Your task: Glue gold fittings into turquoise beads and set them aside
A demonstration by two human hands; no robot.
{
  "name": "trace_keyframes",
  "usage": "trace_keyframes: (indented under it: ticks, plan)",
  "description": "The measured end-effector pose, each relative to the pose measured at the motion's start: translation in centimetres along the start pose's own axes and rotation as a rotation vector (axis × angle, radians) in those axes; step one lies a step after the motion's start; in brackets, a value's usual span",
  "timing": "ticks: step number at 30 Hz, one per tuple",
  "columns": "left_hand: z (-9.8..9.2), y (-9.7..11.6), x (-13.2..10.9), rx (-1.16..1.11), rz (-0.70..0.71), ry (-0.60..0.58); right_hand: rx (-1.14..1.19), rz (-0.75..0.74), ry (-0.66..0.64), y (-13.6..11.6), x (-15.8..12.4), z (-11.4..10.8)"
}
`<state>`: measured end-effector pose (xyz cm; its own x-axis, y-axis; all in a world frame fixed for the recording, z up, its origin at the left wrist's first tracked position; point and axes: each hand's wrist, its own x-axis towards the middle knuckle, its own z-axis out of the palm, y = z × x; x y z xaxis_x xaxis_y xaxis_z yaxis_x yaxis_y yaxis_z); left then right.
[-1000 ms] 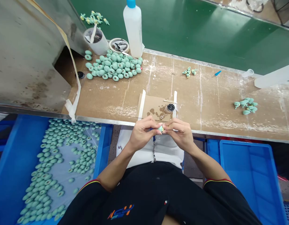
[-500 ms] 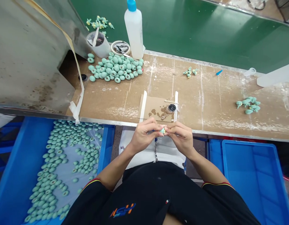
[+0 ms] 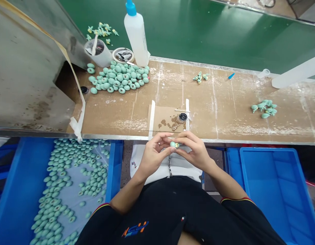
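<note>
Between my left hand (image 3: 156, 153) and my right hand (image 3: 194, 149) a small pale green bead (image 3: 174, 144) is pinched at the fingertips, with a yellowish bit showing at its end. Both hands hover just in front of the table edge, above my lap. Beyond the fingers lies a glue-stained cardboard pad (image 3: 164, 120) taped to the table, and a small dark round lid (image 3: 182, 117) sits on it. A heap of similar green beads (image 3: 119, 77) lies further back on the left.
A blue tray (image 3: 113, 170) of green beads stands at lower left, a blue crate (image 3: 269, 190) at lower right. On the brown table (image 3: 223, 122) stand a glue bottle (image 3: 135, 35), a white cup (image 3: 97, 52) and a tape roll (image 3: 123, 55); green flower pieces (image 3: 263, 108) lie right.
The view has shifted slightly, so the table sits further left. My fingers have parted a little and turned the bead, which now shows more clearly between them.
</note>
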<state>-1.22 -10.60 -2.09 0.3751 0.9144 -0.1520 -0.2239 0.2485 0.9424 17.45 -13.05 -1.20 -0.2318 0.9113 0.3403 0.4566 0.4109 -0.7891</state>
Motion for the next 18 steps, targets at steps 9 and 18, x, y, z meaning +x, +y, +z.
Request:
trace_keyframes:
  ticks: [9, 18]
  plan:
    - [-2.0, 0.7, 0.4, 0.495, 0.128, 0.001, -0.351, 0.386, 0.503, 8.3, -3.1, -9.6]
    - [-3.2, 0.5, 0.0, 0.728, 0.200, 0.059, -0.686, 0.711, 0.740, 19.7, -4.4, -21.6]
